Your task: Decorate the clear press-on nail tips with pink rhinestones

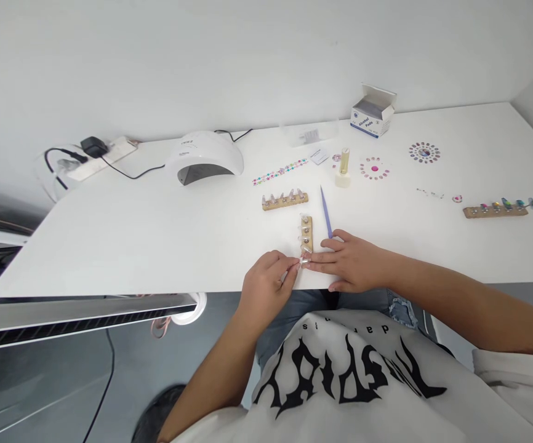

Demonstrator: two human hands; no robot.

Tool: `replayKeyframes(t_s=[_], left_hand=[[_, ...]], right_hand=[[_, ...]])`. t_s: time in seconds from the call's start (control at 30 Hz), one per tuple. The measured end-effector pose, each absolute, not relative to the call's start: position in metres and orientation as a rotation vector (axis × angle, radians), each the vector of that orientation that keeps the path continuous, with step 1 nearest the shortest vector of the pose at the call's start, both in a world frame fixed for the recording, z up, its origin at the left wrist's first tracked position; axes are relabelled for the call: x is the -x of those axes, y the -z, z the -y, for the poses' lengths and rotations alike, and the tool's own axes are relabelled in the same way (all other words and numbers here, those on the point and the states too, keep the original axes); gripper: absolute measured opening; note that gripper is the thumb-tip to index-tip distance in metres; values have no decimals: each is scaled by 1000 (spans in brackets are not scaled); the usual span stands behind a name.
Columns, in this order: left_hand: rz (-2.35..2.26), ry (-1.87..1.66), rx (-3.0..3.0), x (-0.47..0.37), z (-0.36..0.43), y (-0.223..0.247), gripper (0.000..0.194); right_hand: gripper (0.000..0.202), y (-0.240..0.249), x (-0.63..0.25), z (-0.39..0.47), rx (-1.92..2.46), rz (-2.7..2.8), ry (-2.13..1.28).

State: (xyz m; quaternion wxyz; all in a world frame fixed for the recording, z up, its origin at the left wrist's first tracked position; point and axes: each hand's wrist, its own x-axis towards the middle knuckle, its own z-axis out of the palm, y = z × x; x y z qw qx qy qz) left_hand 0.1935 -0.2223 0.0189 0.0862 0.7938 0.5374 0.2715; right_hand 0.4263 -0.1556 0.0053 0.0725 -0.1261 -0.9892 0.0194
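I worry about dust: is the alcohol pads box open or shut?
Open: the lid of the alcohol pads box stands raised, exposing its top opening.

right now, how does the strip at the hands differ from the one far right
The near strip runs front to back; the far-right strip lies crosswise. The near strip carries clear tips; the far-right strip carries several colourful tips. The left hand and right hand meet at the near strip; the far-right strip is untouched. Both look wooden and hold tips.

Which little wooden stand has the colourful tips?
The far-right stand: some of its tips are brightly coloured; those on the back stand and front stand look clear.
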Motion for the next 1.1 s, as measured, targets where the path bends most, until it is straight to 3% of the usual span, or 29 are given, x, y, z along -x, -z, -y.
replayKeyframes(t_s=[0.53, 0.77, 1.1], left_hand=[[-1702, -1055, -2181, -160, 190, -36, 12], [-1691, -1042, -2181, -145, 133, -56, 14], [-1716, -817, -2109, -133, 47, -78, 18]], right_hand=[[44, -12, -451, 147, 328, 2929, -113], [37, -23, -458, 121, 621, 2739, -99], [52, -25, -405, 74, 943, 2822, -45]])
